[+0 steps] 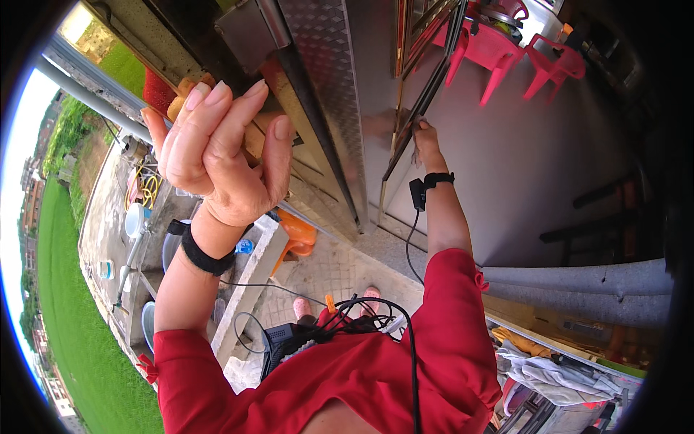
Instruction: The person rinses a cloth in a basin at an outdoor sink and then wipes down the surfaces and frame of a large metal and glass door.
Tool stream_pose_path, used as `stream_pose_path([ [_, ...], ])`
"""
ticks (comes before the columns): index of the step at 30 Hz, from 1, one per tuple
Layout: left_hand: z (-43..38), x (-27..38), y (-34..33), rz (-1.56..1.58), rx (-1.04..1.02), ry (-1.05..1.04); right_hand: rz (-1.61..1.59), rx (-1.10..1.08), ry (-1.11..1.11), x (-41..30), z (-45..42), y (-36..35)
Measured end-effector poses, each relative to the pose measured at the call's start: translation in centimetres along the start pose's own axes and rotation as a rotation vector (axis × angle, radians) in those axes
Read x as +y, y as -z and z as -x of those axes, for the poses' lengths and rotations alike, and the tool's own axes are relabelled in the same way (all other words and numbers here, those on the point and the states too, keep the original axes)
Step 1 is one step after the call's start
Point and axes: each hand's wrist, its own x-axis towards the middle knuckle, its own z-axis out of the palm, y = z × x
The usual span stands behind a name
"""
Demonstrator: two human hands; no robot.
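Observation:
My left hand (pixel 219 146) is raised close to the camera, palm side towards me, fingers bent and apart, with nothing seen in it. Behind its fingertips is a tan object, partly hidden, beside a reflective metal door frame. My right hand (pixel 425 138) is at the edge of a glossy metal door (pixel 415 92), with a thin greyish cloth or film (pixel 416 154) at its fingers. Its fingertips are partly hidden, and a faint reflection shows in the panel to the left. Black straps with cables circle both wrists.
Pink plastic chairs (pixel 490 51) stand indoors at the upper right. A concrete ledge (pixel 244 293) and an orange plastic object (pixel 295 236) lie below my left hand. Black cables (pixel 374 312) hang before my body. Crumpled cloths (pixel 558 374) lie on a rack at the lower right.

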Motion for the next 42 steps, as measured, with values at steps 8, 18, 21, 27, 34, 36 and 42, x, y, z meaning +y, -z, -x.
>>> stream_pose_path([
  [8, 0.2, -0.1, 0.6, -0.003, -0.091, -0.017, 0.373, -0.06, 0.085, 0.3, 10.0, -0.6],
  [18, 0.5, -0.5, -0.5, 0.061, 0.031, 0.03, 0.039, -0.466, 0.011, -0.7, 23.5, 0.8],
  [21, 0.6, -0.5, 0.1, 0.029, -0.01, 0.052, -0.248, -0.351, -0.18, -5.2, 22.5, 1.6],
  [27, 0.4, -0.3, -0.1, 0.073, 0.006, 0.065, -0.234, -0.305, -0.088, -9.6, 13.1, 0.6],
  [34, -0.2, 0.0, -0.1, 0.114, 0.029, 0.032, 0.14, -0.043, 0.283, -5.8, 13.1, -2.5],
  [36, 0.2, -0.4, 0.1, 0.114, -0.001, 0.015, 0.017, -0.147, 0.088, -7.1, 15.2, -1.9],
  [42, 0.0, -0.4, 0.4, 0.142, -0.016, -0.013, -0.255, -0.24, -0.111, -15.8, 17.9, 0.2],
])
